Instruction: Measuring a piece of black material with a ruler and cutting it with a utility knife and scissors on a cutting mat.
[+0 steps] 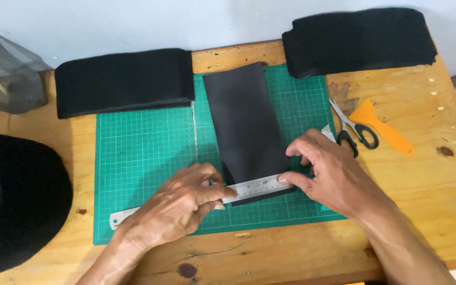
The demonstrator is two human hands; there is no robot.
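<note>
The left hand (178, 206) covers the middle of the steel ruler (254, 189). The ruler's markings are too small to read. At the left edge, a mesh basket (11, 79) and a black cap (11, 206) are cut off.

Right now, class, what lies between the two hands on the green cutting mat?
In the head view, a steel ruler spans the gap between left hand and right hand, lying across the dark sheet.
</note>
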